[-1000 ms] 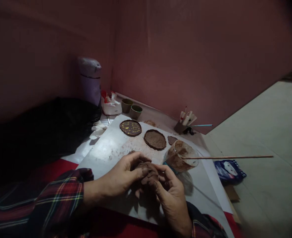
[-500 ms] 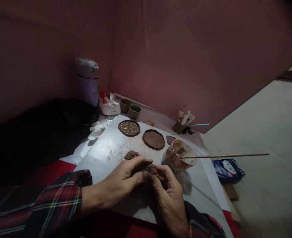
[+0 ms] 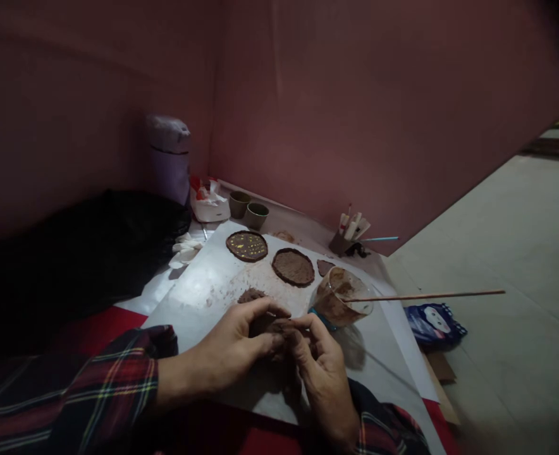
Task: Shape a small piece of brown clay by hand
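My left hand (image 3: pixel 234 344) and my right hand (image 3: pixel 320 370) meet over a white sheet (image 3: pixel 203 284), fingers curled round a lump of brown clay (image 3: pixel 279 328) pressed between them. A smaller lump of clay (image 3: pixel 251 295) lies just beyond my left fingers. Farther back lie two flat round clay discs, one dotted with yellow (image 3: pixel 247 246), one plain (image 3: pixel 293 266), and a small clay piece (image 3: pixel 325 266). A clear cup (image 3: pixel 339 297) smeared with clay leans beside my right hand, with a long thin stick (image 3: pixel 431 295) poking out to the right.
Two small green cups (image 3: pixel 248 210), a white box (image 3: pixel 209 202) and a lilac container (image 3: pixel 168 158) stand by the pink wall. A holder with tools (image 3: pixel 350 234) is at the back right. A blue packet (image 3: pixel 434 323) lies on the floor. Dark cloth (image 3: pixel 80 253) lies left.
My hands have shifted slightly nearer and kneaded the clay; the small lump beyond my left fingers has come into sight. The view has drifted a little.
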Action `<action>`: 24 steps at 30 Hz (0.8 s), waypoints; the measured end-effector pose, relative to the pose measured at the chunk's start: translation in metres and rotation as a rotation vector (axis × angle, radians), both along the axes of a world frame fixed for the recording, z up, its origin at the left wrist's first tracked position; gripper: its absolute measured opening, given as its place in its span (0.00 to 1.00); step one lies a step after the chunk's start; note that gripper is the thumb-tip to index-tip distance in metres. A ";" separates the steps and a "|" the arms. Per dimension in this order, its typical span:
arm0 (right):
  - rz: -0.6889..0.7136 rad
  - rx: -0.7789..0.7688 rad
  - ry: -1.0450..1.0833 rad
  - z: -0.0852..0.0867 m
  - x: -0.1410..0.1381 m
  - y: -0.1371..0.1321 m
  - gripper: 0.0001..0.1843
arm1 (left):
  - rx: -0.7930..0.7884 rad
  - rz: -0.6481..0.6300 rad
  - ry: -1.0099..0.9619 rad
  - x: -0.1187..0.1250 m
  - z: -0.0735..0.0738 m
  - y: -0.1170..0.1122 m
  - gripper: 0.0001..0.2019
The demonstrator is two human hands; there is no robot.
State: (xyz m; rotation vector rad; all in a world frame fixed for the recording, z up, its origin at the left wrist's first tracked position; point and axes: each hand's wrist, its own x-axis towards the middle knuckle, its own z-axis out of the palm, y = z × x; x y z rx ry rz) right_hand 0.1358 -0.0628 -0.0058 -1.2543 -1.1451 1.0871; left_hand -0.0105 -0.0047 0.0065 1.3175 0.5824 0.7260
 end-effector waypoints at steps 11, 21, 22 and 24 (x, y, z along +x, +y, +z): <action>-0.053 0.066 -0.071 -0.002 0.001 -0.006 0.09 | 0.062 0.098 0.098 0.000 0.005 -0.007 0.25; 0.021 0.185 -0.173 0.005 0.003 -0.003 0.15 | -0.072 -0.085 -0.091 0.002 0.000 -0.010 0.13; 0.037 0.185 -0.182 0.006 0.004 -0.003 0.15 | -0.052 -0.092 -0.082 0.002 -0.001 -0.009 0.12; 0.042 0.168 -0.203 0.007 0.004 -0.003 0.13 | -0.008 -0.095 -0.055 0.001 -0.003 -0.007 0.11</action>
